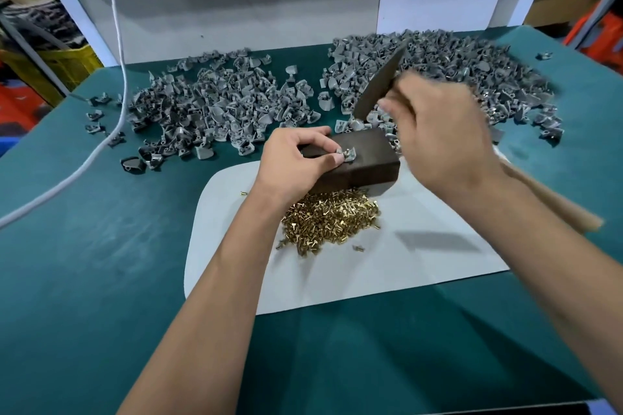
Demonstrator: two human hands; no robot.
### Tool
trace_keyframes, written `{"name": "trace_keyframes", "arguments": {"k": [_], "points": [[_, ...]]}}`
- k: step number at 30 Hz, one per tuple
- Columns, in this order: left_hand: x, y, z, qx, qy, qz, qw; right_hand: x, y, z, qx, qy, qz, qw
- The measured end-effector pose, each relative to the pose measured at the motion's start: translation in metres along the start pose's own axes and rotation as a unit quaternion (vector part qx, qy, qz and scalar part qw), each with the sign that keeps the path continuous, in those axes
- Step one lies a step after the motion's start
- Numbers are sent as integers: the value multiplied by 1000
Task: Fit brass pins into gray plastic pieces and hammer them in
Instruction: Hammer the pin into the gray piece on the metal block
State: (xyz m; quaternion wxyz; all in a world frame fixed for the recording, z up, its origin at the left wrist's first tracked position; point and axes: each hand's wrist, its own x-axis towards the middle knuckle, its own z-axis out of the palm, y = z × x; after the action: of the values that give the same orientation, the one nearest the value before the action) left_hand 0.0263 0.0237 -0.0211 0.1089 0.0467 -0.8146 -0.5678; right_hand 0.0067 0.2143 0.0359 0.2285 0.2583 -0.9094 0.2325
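A dark metal block (367, 158) stands on a white sheet (421, 259) at the table's middle. On the block's top lies one gray plastic piece (347, 154) with a brass pin in it, pinched at its left side by my left hand (296, 162). My right hand (441, 141), blurred, grips a hammer whose dark head (379, 84) is raised above and behind the block, its wooden handle (553, 202) running out to the lower right. A heap of brass pins (332, 219) lies just in front of the block.
Two large heaps of gray plastic pieces spread behind the block, one to the left (215, 104) and one to the right (455, 77). A white cable (114, 27) hangs down and trails over the green table mat (101, 246). A white back panel (236, 3) closes the rear.
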Motion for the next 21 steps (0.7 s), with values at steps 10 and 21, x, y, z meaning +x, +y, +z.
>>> {"name": "trace_keyframes", "arguments": {"k": [10,21], "points": [[-3,3,1,45,10,27,999,-6,41,-9,52,-98,36,993],[-3,5,3,30,4,3,1000,-28,81,-9,16,-198,129,972]]}}
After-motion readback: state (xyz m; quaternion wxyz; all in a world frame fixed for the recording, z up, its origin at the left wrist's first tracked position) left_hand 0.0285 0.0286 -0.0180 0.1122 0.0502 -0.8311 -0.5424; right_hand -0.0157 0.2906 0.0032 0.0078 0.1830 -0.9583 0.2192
